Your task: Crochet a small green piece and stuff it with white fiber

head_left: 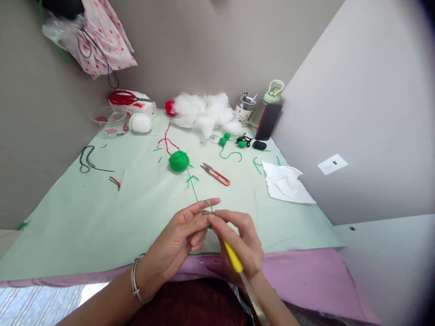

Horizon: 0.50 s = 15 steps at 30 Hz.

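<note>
— Head view: what is held by the 2 hands?
— Green yarn (208, 207) is pinched in the closed left hand (180, 240); a yellow-handled crochet hook (234, 259) is gripped by the closed right hand (243, 244).
— And the yarn ball (179, 161)?
— Beyond both hands, beside the red snips (215, 174).

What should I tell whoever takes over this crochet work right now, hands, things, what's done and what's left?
Left hand: pinches a loop of green yarn at its fingertips.
Right hand: holds the yellow-handled crochet hook, tip at that loop.
The strand runs back to the green yarn ball on the green table cover; orange snips lie beside it.
Done: small green balls lie near the white stuffing.
Left: this piece has only a starting loop.
</note>
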Each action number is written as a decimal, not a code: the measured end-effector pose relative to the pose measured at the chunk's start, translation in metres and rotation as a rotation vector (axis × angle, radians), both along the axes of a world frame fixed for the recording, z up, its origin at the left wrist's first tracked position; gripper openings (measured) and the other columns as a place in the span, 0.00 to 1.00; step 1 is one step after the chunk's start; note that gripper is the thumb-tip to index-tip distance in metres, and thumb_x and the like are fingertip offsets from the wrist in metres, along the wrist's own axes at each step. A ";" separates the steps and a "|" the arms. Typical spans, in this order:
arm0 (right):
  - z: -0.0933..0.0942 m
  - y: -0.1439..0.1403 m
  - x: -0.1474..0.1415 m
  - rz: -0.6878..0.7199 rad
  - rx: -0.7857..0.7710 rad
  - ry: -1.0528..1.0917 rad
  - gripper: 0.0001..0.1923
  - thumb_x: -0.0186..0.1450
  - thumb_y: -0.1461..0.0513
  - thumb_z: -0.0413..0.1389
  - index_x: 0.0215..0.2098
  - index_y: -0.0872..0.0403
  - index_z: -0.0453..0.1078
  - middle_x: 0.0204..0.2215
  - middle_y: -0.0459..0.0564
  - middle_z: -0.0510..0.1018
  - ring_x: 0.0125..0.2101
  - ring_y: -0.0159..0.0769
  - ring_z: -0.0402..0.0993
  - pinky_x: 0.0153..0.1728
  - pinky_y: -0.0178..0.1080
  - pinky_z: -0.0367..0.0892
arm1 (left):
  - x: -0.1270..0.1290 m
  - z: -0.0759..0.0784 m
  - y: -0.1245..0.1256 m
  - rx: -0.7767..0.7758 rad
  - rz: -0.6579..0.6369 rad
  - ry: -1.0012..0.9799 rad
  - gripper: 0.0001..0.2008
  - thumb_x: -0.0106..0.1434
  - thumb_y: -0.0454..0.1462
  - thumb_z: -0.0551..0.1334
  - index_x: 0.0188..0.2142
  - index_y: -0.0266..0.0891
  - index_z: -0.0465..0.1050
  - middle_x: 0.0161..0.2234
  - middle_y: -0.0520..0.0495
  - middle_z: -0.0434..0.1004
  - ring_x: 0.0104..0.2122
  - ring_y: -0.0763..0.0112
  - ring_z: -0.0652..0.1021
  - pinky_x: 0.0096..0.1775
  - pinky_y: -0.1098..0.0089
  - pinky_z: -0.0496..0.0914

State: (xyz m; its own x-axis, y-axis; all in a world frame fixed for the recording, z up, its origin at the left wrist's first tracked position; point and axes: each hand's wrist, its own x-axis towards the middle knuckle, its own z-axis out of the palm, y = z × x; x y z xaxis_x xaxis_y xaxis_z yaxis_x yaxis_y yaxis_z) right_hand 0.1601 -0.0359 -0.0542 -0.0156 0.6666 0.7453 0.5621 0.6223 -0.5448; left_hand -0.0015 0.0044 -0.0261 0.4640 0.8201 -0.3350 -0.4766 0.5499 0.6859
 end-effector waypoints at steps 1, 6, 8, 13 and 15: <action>0.002 0.001 0.001 0.001 -0.035 0.081 0.22 0.72 0.70 0.58 0.58 0.44 0.79 0.45 0.53 0.84 0.43 0.41 0.81 0.41 0.43 0.78 | -0.001 0.001 0.002 -0.033 -0.010 -0.036 0.19 0.63 0.40 0.75 0.52 0.37 0.83 0.23 0.61 0.57 0.20 0.84 0.53 0.22 0.79 0.52; 0.015 0.010 -0.001 0.124 -0.305 0.540 0.12 0.75 0.65 0.57 0.44 0.45 0.82 0.34 0.47 0.83 0.31 0.33 0.75 0.34 0.39 0.73 | -0.004 0.003 0.004 0.072 0.051 0.022 0.18 0.62 0.38 0.75 0.52 0.42 0.84 0.31 0.57 0.67 0.20 0.87 0.59 0.23 0.78 0.55; 0.017 0.013 -0.003 0.197 -0.332 0.576 0.10 0.74 0.63 0.59 0.43 0.46 0.83 0.36 0.47 0.85 0.32 0.33 0.76 0.35 0.39 0.74 | -0.003 0.001 0.001 0.173 0.040 0.112 0.19 0.63 0.39 0.75 0.54 0.45 0.83 0.35 0.54 0.72 0.22 0.85 0.64 0.25 0.77 0.60; 0.012 0.016 -0.001 0.193 -0.427 0.647 0.09 0.75 0.61 0.59 0.43 0.46 0.83 0.36 0.46 0.85 0.31 0.31 0.76 0.35 0.36 0.74 | -0.006 -0.005 -0.002 0.283 0.030 0.233 0.17 0.67 0.42 0.72 0.55 0.47 0.82 0.37 0.54 0.73 0.25 0.82 0.68 0.31 0.74 0.65; 0.010 0.016 0.001 0.231 -0.469 0.708 0.10 0.76 0.60 0.57 0.43 0.47 0.82 0.37 0.46 0.84 0.31 0.30 0.77 0.36 0.36 0.74 | -0.009 -0.005 -0.002 0.292 0.027 0.244 0.16 0.67 0.42 0.71 0.54 0.47 0.82 0.38 0.54 0.72 0.25 0.82 0.68 0.30 0.74 0.64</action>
State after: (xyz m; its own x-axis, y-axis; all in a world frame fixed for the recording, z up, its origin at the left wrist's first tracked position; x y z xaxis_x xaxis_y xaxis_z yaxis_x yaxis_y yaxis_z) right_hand 0.1615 -0.0202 -0.0445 0.1743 0.9436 0.2815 -0.1167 0.3037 -0.9456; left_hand -0.0103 0.0028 -0.0315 0.3765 0.9081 -0.1834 -0.2911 0.3039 0.9071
